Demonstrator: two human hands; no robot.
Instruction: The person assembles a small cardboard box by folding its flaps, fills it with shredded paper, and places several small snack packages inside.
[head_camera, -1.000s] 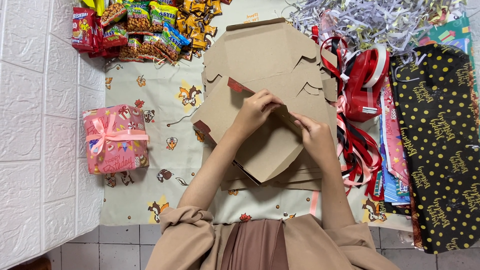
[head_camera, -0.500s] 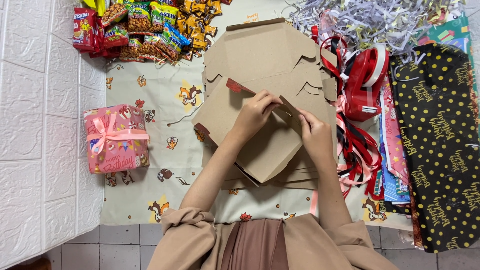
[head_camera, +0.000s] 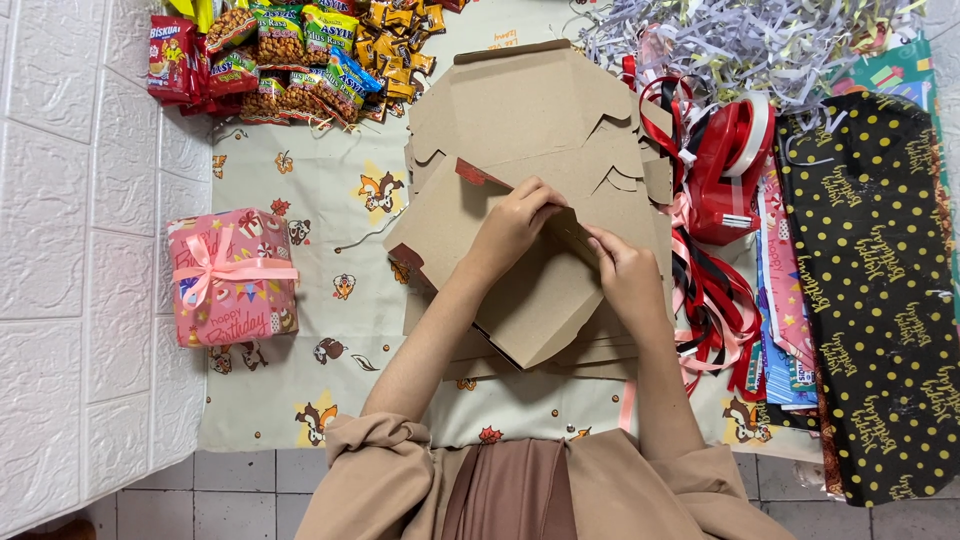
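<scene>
We look down on a printed cloth (head_camera: 330, 190) with small cartoon animals, spread over a tiled floor (head_camera: 250, 495), and a white brick-patterned panel (head_camera: 80, 300) runs along its left side. On the right lies a wide sheet of black wrapping paper (head_camera: 870, 300) with gold dots. In the middle sits a stack of flat cardboard box blanks (head_camera: 530, 110), and on top of it lies the cardboard blank (head_camera: 540, 300) we are working on, tilted so one corner points toward us.

Beyond the stack, at the top right, is a heap of shredded paper (head_camera: 760, 40) in silver and white. At the top left lies a pile of snack packets (head_camera: 290, 50). A pink gift box (head_camera: 235, 280) tied with a pink ribbon bow stands on the cloth to the left, well apart from the cardboard. Between the stack and the black paper lie a tangle of red, black and pink ribbons (head_camera: 710, 300) and a red ribbon roll (head_camera: 735, 150).

Our left hand (head_camera: 512, 228) pinches a raised flap of the top blank, fingers closed on its edge. Our right hand (head_camera: 625, 275) grips the same flap just beside it, thumb and fingers closed narrowly on the cardboard. The two hands are near each other, not quite touching.
</scene>
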